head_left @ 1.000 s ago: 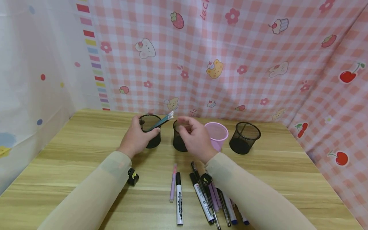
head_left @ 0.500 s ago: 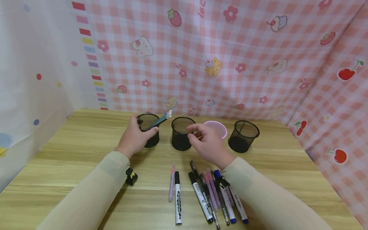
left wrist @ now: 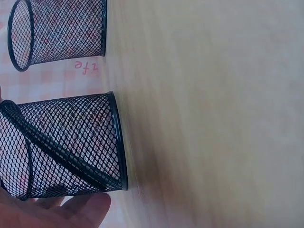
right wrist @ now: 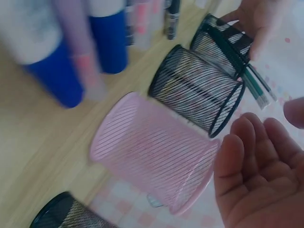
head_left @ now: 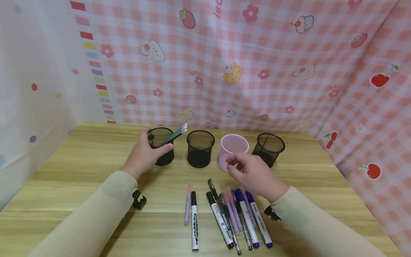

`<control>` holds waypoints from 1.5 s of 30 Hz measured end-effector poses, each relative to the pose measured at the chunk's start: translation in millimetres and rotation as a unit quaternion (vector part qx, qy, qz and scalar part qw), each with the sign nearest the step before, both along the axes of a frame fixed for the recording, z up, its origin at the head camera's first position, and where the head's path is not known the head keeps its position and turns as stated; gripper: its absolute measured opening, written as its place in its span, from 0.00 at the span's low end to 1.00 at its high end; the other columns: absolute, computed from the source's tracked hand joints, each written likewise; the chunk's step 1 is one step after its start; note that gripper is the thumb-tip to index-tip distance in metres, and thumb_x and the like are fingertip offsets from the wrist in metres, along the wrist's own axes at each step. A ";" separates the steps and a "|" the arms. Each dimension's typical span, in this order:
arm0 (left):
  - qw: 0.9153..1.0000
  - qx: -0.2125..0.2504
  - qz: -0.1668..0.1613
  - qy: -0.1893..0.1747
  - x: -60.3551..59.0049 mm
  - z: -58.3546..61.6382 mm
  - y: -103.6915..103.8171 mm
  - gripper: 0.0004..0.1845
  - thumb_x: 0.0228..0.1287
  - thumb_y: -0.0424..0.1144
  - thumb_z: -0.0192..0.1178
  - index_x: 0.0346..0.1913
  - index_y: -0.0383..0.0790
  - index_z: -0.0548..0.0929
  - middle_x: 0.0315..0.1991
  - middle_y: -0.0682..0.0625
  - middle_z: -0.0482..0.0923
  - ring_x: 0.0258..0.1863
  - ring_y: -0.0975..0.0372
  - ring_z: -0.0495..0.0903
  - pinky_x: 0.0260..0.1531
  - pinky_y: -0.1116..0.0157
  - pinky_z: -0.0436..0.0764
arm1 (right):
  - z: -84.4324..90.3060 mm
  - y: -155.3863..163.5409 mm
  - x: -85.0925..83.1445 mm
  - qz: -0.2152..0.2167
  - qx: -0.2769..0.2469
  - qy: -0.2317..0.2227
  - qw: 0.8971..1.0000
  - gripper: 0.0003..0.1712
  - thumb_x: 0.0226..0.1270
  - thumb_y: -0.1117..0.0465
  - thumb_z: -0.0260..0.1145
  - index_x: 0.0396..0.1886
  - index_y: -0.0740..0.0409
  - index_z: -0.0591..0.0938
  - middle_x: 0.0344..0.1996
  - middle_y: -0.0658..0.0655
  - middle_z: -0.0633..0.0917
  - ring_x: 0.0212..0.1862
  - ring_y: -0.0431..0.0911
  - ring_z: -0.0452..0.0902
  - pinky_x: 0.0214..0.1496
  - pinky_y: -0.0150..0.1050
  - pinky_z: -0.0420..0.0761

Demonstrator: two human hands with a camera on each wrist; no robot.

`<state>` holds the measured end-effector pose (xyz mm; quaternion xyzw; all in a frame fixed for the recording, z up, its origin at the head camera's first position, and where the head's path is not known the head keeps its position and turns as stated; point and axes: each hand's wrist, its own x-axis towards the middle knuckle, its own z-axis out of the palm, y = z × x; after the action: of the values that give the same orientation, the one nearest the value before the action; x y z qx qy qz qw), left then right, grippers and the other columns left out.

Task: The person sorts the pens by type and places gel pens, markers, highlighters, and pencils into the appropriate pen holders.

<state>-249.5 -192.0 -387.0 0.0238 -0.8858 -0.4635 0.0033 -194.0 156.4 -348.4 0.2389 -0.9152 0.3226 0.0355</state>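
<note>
My left hand [head_left: 144, 153] grips the leftmost black mesh pen cup [left wrist: 71, 142], its thumb at the near side of the rim and its fingers around the far side. Several green pencils [head_left: 174, 135] with white ends lean to the right inside that cup. My right hand [head_left: 255, 175] hovers in front of the pink mesh pen cup [right wrist: 156, 152], fingers loosely bent with nothing between them. In the right wrist view the palm [right wrist: 261, 185] faces the pink cup's rim. A second black mesh pen cup [head_left: 199, 157] stands between the left cup and the pink one.
Another black mesh cup [head_left: 269, 146] stands at the right end of the row. Before the row lie several pens and markers, among them a blue-capped marker [head_left: 247, 217], a black-capped marker [head_left: 194, 221] and a pink-purple highlighter [head_left: 187, 205]. A checked curtain [head_left: 205, 53] hangs behind the table.
My right hand has drawn back to the right, from over the second black cup to in front of the pink one. The left hand keeps its grip on the left cup.
</note>
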 end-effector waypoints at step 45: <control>0.990 -0.106 -0.084 0.033 24.8 8.9 95.4 0.63 0.67 0.68 0.64 0.85 0.32 0.41 0.83 0.30 0.49 0.80 0.41 0.61 0.77 0.43 0.66 | -27.0 55.2 6.6 -0.004 0.242 -0.185 0.952 0.18 0.59 0.57 0.80 0.44 0.58 0.83 0.31 0.50 0.83 0.34 0.44 0.78 0.39 0.43 0.81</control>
<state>-224.7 -96.7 -378.1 -0.0665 -0.9282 -0.3660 -0.0039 -187.4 211.6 -375.4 0.1724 -0.9573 0.1302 -0.1922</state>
